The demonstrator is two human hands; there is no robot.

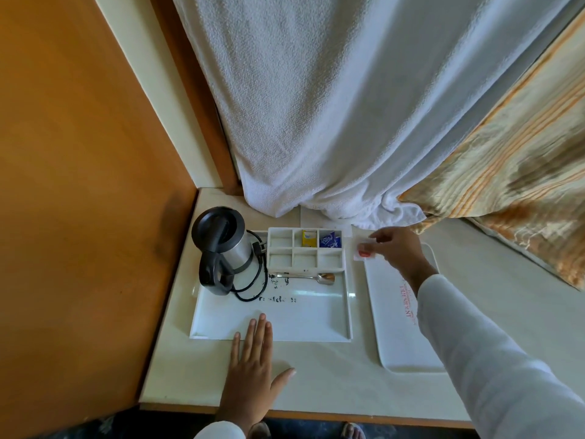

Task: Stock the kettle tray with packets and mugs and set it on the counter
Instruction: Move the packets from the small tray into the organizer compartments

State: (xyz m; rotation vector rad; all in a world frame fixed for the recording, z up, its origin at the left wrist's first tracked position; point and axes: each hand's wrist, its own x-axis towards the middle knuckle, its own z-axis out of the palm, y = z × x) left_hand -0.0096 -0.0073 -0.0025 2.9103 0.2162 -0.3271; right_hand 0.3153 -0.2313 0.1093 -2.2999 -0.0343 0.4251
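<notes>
A white kettle tray (300,315) lies on the pale counter (316,375). On its left stands a steel kettle (223,248) with a black lid, handle and cord. At its back sits a white divided organiser (305,250) holding a yellow packet (308,238) and blue packets (330,240); the other compartments are bare. A spoon (307,276) lies in front of it. My left hand (253,365) rests flat, fingers on the tray's front edge. My right hand (395,245) pinches a white packet with red print (364,251) just right of the organiser.
A second white tray (395,327) with red lettering lies to the right under my right arm. An orange wooden panel walls the left side. A white towel (316,106) and a striped curtain (506,172) hang down onto the counter's back edge.
</notes>
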